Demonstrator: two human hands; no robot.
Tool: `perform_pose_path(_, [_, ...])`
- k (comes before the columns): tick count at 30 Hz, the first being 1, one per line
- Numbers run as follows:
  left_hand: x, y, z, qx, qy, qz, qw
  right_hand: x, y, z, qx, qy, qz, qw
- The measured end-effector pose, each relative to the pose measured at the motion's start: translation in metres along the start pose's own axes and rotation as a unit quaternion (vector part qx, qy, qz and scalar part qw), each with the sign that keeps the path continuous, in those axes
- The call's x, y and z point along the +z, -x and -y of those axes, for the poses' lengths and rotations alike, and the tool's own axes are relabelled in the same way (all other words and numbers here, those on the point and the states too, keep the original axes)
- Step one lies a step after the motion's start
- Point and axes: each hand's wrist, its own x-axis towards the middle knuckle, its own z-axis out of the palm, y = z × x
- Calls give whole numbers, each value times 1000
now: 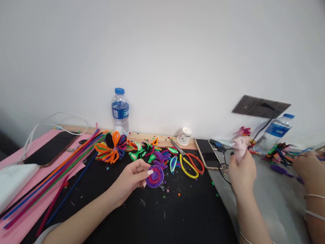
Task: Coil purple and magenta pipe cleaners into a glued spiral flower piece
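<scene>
My left hand point(133, 177), with a pale bangle on the forearm, pinches a flat purple and magenta pipe-cleaner coil point(155, 176) at its edge, over the black mat point(149, 223). My right hand point(242, 171) is wrapped round a pale pink glue gun point(240, 147), held up right of the mat; its far end is partly blurred. Just behind the coil lie small looped pipe-cleaner petals point(172, 164) in purple, green and white. An orange and purple pipe-cleaner flower point(112, 148) rests farther left. Scissors point(190, 165) with yellow and red handles lie between my hands.
Long pipe cleaners point(55, 170) cross pink paper point(7, 240) beside a white power bank point(10, 186) and dark phone point(51, 148). A water bottle point(120, 112), paper cup point(184, 136) and second phone point(207, 154) stand or lie near the wall. A co-worker's hands point(313, 172) work at right.
</scene>
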Motion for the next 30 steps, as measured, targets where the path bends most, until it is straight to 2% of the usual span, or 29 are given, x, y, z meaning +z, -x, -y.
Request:
perform_pose_path(5, [1,1,-1,-4,0,-9,1000,-2,-6,-8,91,84,101,987])
perform_pose_path(10, [1,2,-1,-2,-1,-4,1000,5,-10,-18,106,131,161,973])
perform_pose_path(14, [1,1,-1,-4,-3,1,1000,12,-15,-28,96,156,212,960])
perform_pose_path(20, [1,1,-1,-3,-6,1,1000,14,-24,-37,33,154,251,955])
perform_pose_path(23, [0,0,-1,2,-4,-9,1000,-1,-23,-32,6,145,267,953])
perform_pose_path(25, [0,-1,-2,4,-6,-14,1000,-18,-18,-25,-15,122,251,960])
perform_pose_path(27, [0,-1,-2,5,-10,-16,1000,-37,-11,-12,-38,64,214,974])
perform_pose_path(30, [0,0,-1,12,-19,-13,1000,-64,2,16,-107,-80,231,964])
